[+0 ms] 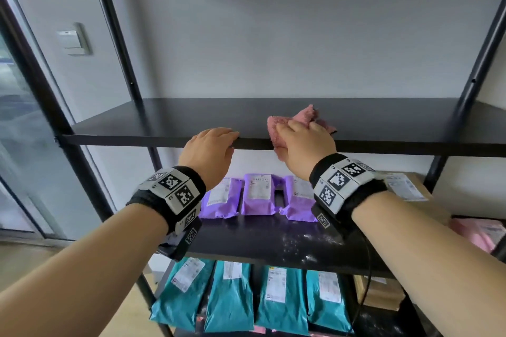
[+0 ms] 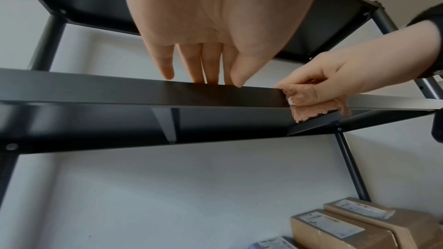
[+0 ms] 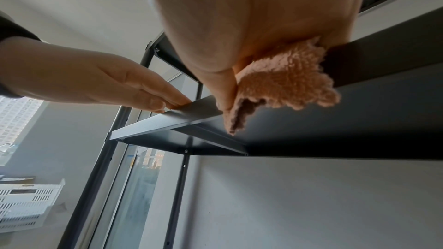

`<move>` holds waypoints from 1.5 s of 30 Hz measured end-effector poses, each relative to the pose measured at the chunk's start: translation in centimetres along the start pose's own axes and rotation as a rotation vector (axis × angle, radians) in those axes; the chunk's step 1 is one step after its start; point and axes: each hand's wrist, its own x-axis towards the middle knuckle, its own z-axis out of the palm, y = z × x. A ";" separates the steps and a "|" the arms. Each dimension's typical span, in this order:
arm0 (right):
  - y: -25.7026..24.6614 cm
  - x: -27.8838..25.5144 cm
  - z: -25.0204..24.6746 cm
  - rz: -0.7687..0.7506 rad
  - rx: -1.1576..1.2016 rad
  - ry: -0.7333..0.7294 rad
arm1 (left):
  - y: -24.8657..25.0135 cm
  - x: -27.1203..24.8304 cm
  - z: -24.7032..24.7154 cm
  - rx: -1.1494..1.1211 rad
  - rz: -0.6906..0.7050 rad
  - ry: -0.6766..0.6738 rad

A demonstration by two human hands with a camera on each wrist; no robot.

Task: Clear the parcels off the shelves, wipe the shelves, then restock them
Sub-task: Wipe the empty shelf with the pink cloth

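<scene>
The upper shelf point(image 1: 191, 120) is bare of parcels and mid-wipe: the right hand point(image 1: 304, 142) grips a pink cloth point(image 1: 306, 117) at its front edge, while the left hand point(image 1: 210, 150) rests beside it with straight fingers. Purple parcels point(image 1: 257, 194) and teal parcels point(image 1: 230, 298) fill the lower shelves, apparently not yet cleared; pale specks, perhaps dust, show there. Most work remains.

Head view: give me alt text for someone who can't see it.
The right hand grips a pink cloth at the front edge of a bare black shelf, the left hand resting beside it. Purple parcels lie one shelf down, teal parcels below those.
</scene>
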 end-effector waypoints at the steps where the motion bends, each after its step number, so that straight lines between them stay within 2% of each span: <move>1: -1.1 0.5 0.1 -0.006 0.001 -0.001 | -0.9 -0.1 -0.1 -0.003 0.003 0.006; 6: -5.9 3.1 0.7 -0.073 0.013 0.014 | -5.1 -0.2 -0.5 -0.024 -0.017 0.081; 10: -9.2 5.0 1.3 -0.147 0.013 0.047 | -8.3 -0.8 -0.8 -0.012 -0.086 0.094; 19: -17.7 8.7 2.1 -0.251 0.047 0.100 | -14.7 -2.1 -1.9 0.013 -0.144 0.122; 25: -24.8 11.4 2.3 -0.250 0.047 0.103 | -23.1 -3.4 -3.1 -0.003 -0.181 0.152; 33: -34.0 14.2 2.2 -0.181 0.057 0.062 | -31.7 -5.4 -5.2 -0.045 -0.137 0.119; 38: -36.8 15.6 1.3 -0.169 0.103 -0.091 | -34.4 -6.0 -5.4 -0.111 -0.081 0.138; 40: -36.6 15.7 1.0 -0.160 0.216 -0.132 | -34.8 -6.1 -5.3 -0.106 -0.060 0.143; 42: -35.8 15.3 1.2 -0.111 0.311 -0.075 | -34.9 -6.0 -5.1 -0.090 -0.037 0.156; 45: -35.4 14.7 2.2 -0.099 0.272 0.034 | -34.9 -5.9 -4.6 -0.105 -0.030 0.186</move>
